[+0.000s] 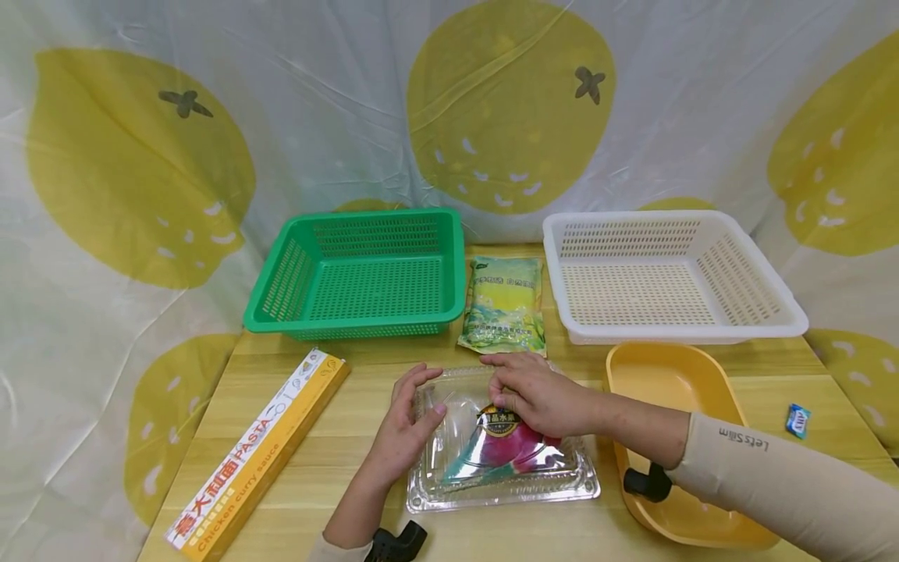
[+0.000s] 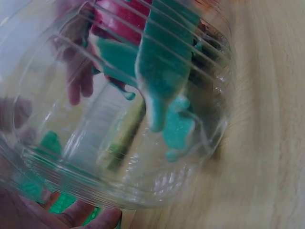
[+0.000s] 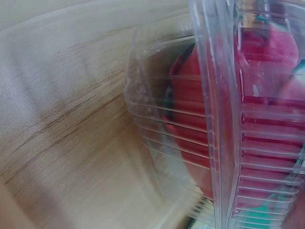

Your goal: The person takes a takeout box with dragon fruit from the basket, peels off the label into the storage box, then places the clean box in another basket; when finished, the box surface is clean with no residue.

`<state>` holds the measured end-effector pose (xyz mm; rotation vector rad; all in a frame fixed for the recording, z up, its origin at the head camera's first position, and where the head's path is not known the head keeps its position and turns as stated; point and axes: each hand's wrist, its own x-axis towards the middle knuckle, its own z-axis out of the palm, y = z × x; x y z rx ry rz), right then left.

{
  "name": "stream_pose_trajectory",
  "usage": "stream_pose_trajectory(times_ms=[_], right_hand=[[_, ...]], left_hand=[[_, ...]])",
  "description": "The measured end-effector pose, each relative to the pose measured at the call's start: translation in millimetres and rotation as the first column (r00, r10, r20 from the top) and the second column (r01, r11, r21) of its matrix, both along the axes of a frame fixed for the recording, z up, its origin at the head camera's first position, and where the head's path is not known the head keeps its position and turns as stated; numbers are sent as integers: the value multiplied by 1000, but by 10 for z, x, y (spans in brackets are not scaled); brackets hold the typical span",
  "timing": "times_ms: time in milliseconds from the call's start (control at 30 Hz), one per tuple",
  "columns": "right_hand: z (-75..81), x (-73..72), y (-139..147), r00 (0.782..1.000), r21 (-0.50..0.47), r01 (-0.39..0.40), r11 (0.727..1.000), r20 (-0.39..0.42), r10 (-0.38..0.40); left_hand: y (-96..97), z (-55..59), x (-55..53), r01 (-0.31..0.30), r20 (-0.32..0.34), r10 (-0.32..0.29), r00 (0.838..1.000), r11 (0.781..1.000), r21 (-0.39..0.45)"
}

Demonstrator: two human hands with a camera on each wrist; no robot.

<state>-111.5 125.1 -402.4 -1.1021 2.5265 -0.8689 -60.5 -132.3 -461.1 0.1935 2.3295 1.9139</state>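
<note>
In the head view, a clear plastic clamshell box (image 1: pixel 463 460) lies on the table before me. Through its lid, bearing a dark round label, shows a pink-red fruit-like object (image 1: pixel 500 449) with teal leaf-like points (image 2: pixel 167 62). My left hand (image 1: pixel 399 434) grips the box's far left corner, thumb over the lid, fingers bent round the rim. Curled over the far edge, my right hand (image 1: pixel 544 394) holds the lid, its fingertips partly hidden. Ribbed walls and the rim (image 3: pixel 221 119) fill the right wrist view.
Behind stand a green basket (image 1: pixel 456 304) and a white basket (image 1: pixel 772 304), with a green-yellow packet (image 1: pixel 506 300) between them. At left lies a long pasta box (image 1: pixel 260 453); at right, a yellow basin (image 1: pixel 674 375) beneath my forearm and a small blue wrapper (image 1: pixel 797 420).
</note>
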Motion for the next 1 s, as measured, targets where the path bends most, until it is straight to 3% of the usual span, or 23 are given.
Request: stream_pose_trajectory(times_ms=[1000], right_hand=[[-22, -14, 17, 998, -43, 17, 999, 53, -15]], left_hand=[[3, -3, 3, 3, 5, -3, 1000, 1000, 6]])
